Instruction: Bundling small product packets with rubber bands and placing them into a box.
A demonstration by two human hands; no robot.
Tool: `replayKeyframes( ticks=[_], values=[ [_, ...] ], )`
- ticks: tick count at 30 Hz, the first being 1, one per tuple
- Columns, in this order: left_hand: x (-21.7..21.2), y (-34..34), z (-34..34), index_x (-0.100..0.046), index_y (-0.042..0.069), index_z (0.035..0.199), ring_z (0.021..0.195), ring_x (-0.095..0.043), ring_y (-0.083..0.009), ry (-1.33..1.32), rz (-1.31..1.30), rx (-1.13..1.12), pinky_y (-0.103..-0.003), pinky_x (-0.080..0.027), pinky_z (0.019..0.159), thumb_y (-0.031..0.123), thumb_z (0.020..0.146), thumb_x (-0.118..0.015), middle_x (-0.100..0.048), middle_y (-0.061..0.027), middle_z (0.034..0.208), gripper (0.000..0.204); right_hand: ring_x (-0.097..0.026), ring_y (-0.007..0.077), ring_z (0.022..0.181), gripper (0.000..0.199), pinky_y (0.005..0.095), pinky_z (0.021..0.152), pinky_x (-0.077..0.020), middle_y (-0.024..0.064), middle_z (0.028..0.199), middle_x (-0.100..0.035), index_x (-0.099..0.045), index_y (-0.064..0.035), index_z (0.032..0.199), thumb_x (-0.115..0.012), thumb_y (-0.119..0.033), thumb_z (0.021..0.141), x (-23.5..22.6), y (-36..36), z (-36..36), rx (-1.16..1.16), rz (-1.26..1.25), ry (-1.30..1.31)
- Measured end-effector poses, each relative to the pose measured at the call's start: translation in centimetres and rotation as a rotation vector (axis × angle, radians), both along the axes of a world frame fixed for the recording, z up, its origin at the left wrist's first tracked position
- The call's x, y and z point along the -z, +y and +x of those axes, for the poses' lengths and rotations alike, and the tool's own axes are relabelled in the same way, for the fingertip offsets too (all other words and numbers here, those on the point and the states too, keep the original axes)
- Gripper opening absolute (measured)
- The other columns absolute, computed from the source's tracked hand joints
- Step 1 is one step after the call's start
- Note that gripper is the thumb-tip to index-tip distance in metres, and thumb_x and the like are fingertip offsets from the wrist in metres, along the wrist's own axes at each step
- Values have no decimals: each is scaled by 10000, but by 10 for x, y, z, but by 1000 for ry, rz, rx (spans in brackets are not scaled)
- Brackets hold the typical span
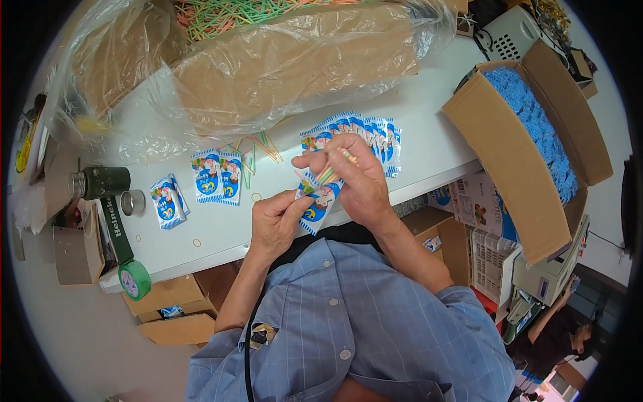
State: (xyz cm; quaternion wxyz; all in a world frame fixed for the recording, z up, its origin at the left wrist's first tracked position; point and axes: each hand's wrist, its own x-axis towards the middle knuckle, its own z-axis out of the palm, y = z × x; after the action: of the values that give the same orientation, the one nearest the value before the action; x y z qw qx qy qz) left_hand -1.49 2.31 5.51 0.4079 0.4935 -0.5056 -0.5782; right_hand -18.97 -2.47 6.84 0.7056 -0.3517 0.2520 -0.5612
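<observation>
Left hand (276,221) pinches blue sachet (317,204) over white table (429,144); right hand (351,175) holds coloured sticks (329,172) at its mouth; fanned sachets (365,137) just beyond, two more (218,175) to the left, bagged box (281,63) behind.

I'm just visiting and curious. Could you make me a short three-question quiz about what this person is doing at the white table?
1. What does the left hand hold?
2. True or false: the right hand pinches a few thin coloured sticks.
3. Where is the fanned row of packets? A) in the cardboard box of blue items B) on the white table beyond the hands C) on the floor

Key
1. A small blue and white packet.
2. True.
3. B.
</observation>
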Motion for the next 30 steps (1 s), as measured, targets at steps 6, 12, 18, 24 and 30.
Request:
replayKeyframes(
  ticks=[6,12,18,24,30],
  values=[
    [10,4,-7,-685,-56,1160,860,-655,-89,210,87,-124,-228,-528,781,87,944,-685,-736,-85,1007,259,-605,255,1178,297,392,1040,-442,166,1202,-644,-581,10,1181,-425,-207,1053,6,-4,-6,-64,-33,310],
    [18,12,-6,-627,-68,1204,887,-672,-114,302,133,-183,-236,-533,814,63,954,-668,-723,-110,1036,285,-579,285,1208,420,375,1047,-428,184,1277,-613,-549,43,1305,-526,-252,1006,8,0,-5,-121,-573,934],
    [20,7,-16,-578,-34,1151,899,-647,-90,409,28,-407,-227,-519,778,64,987,-615,-696,-77,1013,195,-582,207,1150,452,332,943,-488,140,1195,-626,-560,40,1274,-712,-180,910,-7,12,-5,-89,-235,747],
    [9,-21,-30,-556,-19,1181,802,-575,-86,74,38,-263,-231,-488,706,117,1002,-596,-662,-89,1007,228,-555,32,714,157,220,610,-453,-5,758,-627,-658,33,922,-690,-121,937,11,-4,-13,-13,23,798],
    [19,-36,-35,-595,0,1236,1053,-573,-341,-856,-732,-107,-421,-465,863,151,848,-733,-598,-191,1248,439,-584,174,603,189,335,554,-445,110,708,-639,-636,35,883,-688,-143,919,27,-37,-19,42,-177,1148]
  ],
)
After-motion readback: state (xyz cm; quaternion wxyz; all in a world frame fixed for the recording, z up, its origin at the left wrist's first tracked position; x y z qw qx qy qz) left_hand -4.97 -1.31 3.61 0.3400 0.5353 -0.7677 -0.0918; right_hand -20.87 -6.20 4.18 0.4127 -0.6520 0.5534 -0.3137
